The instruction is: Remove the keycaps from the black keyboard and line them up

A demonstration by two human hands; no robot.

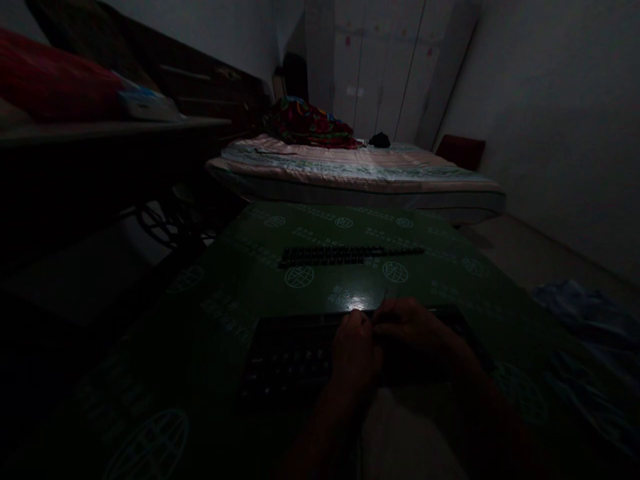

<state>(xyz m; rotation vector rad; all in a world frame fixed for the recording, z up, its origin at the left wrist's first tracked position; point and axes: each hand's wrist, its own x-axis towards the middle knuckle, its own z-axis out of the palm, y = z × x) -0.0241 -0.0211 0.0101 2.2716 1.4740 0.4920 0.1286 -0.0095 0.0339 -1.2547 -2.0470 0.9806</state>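
Note:
The room is very dark. A black keyboard (295,360) lies on a green sheet printed with globe logos (240,293). My left hand (354,353) and my right hand (417,337) meet over the keyboard's far edge, fingers curled and pinched together close to each other. Whatever sits between the fingertips is too small and dark to name. A row of loose black keycaps (345,255) is lined up farther out on the sheet, apart from both hands.
A mattress with a striped sheet (360,173) lies beyond, with bright patterned cloth (307,123) and a small dark item (380,140) on it. A treadle sewing table (115,133) stands left, white wardrobe doors (385,67) at the back, bluish cloth (580,300) on the right.

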